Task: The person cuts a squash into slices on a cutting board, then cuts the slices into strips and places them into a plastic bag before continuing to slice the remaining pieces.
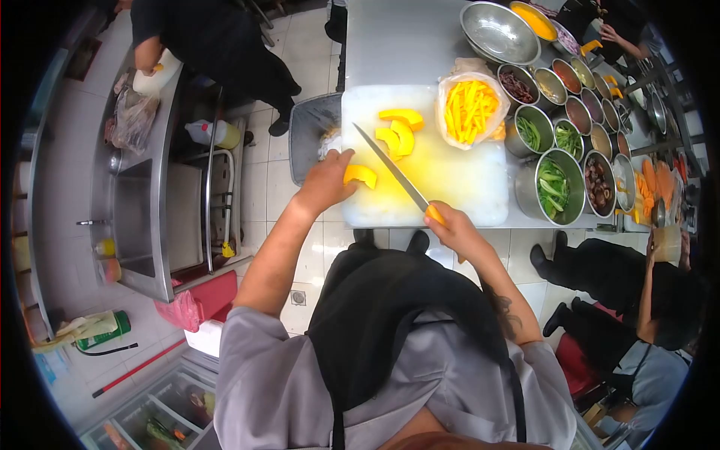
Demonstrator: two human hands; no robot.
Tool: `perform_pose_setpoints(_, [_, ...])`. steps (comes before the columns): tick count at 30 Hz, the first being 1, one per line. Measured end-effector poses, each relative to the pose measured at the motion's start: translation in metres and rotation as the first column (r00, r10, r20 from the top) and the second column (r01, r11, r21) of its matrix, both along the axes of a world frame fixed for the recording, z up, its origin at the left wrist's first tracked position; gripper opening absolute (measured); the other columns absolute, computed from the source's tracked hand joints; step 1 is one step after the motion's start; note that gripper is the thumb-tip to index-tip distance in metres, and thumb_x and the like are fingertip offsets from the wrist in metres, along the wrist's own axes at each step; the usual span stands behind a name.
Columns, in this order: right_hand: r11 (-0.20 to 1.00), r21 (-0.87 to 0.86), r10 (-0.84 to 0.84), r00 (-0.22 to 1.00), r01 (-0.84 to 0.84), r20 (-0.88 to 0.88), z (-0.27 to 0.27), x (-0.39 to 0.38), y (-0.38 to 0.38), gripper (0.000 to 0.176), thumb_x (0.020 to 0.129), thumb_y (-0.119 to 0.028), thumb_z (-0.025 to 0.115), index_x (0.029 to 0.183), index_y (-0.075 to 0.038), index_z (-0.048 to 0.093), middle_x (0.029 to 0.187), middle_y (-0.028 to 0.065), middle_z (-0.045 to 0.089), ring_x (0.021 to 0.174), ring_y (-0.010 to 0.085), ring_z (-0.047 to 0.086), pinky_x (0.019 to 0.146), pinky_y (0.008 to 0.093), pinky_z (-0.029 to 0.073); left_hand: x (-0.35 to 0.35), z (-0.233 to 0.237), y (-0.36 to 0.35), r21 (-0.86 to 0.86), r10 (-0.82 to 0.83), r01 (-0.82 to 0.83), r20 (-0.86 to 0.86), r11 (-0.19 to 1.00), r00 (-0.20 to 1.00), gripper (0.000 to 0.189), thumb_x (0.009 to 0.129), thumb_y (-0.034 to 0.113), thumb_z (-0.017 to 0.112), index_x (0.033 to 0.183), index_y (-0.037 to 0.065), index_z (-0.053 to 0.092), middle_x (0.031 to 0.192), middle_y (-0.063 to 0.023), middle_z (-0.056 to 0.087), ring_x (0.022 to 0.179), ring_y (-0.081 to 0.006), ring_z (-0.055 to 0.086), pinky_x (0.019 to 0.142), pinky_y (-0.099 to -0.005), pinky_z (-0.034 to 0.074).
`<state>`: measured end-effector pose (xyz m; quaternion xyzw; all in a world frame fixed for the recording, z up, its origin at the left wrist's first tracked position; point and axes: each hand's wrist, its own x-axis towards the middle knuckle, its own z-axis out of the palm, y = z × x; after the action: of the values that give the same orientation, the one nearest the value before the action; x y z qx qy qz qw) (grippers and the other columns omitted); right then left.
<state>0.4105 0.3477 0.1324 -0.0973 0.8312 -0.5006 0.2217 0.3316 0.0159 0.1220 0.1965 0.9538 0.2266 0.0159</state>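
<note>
My right hand (452,229) is wrapped round the yellow handle of a long kitchen knife (394,171). Its blade slants up and left above the white cutting board (480,202). At the board's left edge, my left hand (326,182) has thumb and fingers around the end of a curved pumpkin slice (363,175). Beyond the knife tip lie more pumpkin slices (403,136), two side by side, with another slice (403,117) just above them. A plastic bag full of pumpkin sticks (471,111) stands at the board's upper right.
A grey bin (306,135) stands left of the board. Metal pots of greens (553,186) and other ingredients crowd the right side, below a large steel bowl (501,31). A sink (142,236) is at left. Other people in dark clothes stand at upper left and right.
</note>
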Motion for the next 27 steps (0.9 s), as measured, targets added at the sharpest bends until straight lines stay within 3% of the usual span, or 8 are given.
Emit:
perform_pose_setpoints(1, [0.997, 0.065, 0.043, 0.989, -0.034, -0.141, -0.004, -0.002, -0.005, 0.021, 0.105, -0.023, 0.062, 0.111, -0.003, 0.06, 0.078, 0.0184, 0.064, 0.07, 0.0363, 0.066, 0.067, 0.0435, 0.054, 0.002, -0.01, -0.006, 0.091, 0.055, -0.058, 0.043, 0.994, 0.998, 0.055, 0.087, 0.022, 0.079, 0.134, 0.001, 0.06, 0.11, -0.0205, 0.068, 0.101, -0.0364, 0.069, 0.087, -0.0433, 0.057])
perform_pose_setpoints(4, [0.979, 0.203, 0.025, 0.987, 0.008, -0.157, 0.002, -0.002, -0.021, 0.021, 0.104, -0.02, 0.06, 0.115, -0.002, 0.059, 0.086, 0.0264, 0.066, 0.086, 0.0478, 0.065, 0.078, 0.0524, 0.053, 0.002, -0.048, -0.016, 0.288, 0.224, -0.288, 0.235, 0.913, 0.946, 0.05, 0.09, 0.027, 0.082, 0.127, 0.001, 0.06, 0.105, -0.019, 0.07, 0.092, -0.0294, 0.069, 0.082, -0.0386, 0.056])
perform_pose_setpoints(8, [0.973, 0.229, 0.061, 0.966, -0.002, -0.251, 0.014, -0.004, -0.04, 0.02, 0.103, -0.019, 0.062, 0.115, -0.003, 0.058, 0.09, 0.0259, 0.068, 0.087, 0.0477, 0.067, 0.077, 0.0546, 0.053, 0.008, -0.061, -0.013, 0.436, 0.261, -0.507, 0.509, 0.743, 0.82, 0.036, 0.092, 0.021, 0.083, 0.112, 0.0, 0.062, 0.093, -0.0106, 0.07, 0.083, -0.0153, 0.065, 0.075, -0.0297, 0.054])
perform_pose_setpoints(10, [0.972, 0.235, 0.092, 0.954, -0.023, -0.284, 0.015, -0.006, -0.047, 0.02, 0.103, -0.018, 0.062, 0.117, -0.003, 0.058, 0.091, 0.0251, 0.068, 0.085, 0.0471, 0.067, 0.075, 0.0529, 0.053, 0.009, -0.065, -0.009, 0.517, 0.24, -0.554, 0.553, 0.653, 0.798, 0.031, 0.091, 0.016, 0.083, 0.107, 0.0, 0.062, 0.093, -0.0079, 0.07, 0.081, -0.0117, 0.064, 0.073, -0.0269, 0.053])
perform_pose_setpoints(14, [0.937, 0.34, 0.176, 0.954, -0.086, -0.242, 0.022, -0.015, -0.057, 0.019, 0.103, -0.018, 0.061, 0.108, 0.0, 0.056, 0.088, 0.0264, 0.068, 0.084, 0.048, 0.067, 0.077, 0.055, 0.053, 0.011, -0.072, -0.006, 0.55, 0.258, -0.604, 0.579, 0.577, 0.773, 0.027, 0.09, 0.011, 0.084, 0.103, 0.001, 0.063, 0.092, -0.0046, 0.069, 0.077, -0.0079, 0.062, 0.07, -0.0239, 0.052])
perform_pose_setpoints(22, [0.893, 0.419, 0.258, 0.949, -0.164, -0.178, 0.047, -0.034, -0.065, 0.021, 0.103, -0.018, 0.063, 0.104, 0.001, 0.055, 0.082, 0.0272, 0.067, 0.08, 0.0481, 0.067, 0.072, 0.0545, 0.053, 0.01, -0.076, -0.006, 0.53, 0.247, -0.613, 0.603, 0.587, 0.758, 0.027, 0.089, 0.012, 0.084, 0.101, 0.003, 0.061, 0.092, -0.0054, 0.07, 0.077, -0.0094, 0.062, 0.067, -0.0266, 0.052])
perform_pose_setpoints(27, [0.897, 0.422, 0.22, 0.962, -0.133, -0.164, 0.005, -0.045, -0.088, 0.023, 0.104, -0.022, 0.059, 0.106, 0.001, 0.057, 0.085, 0.0264, 0.069, 0.081, 0.0469, 0.068, 0.074, 0.0544, 0.054, 0.015, -0.074, -0.006, 0.563, 0.223, -0.598, 0.594, 0.57, 0.773, 0.027, 0.089, 0.012, 0.083, 0.102, 0.003, 0.061, 0.092, -0.006, 0.07, 0.078, -0.0103, 0.064, 0.065, -0.0275, 0.052])
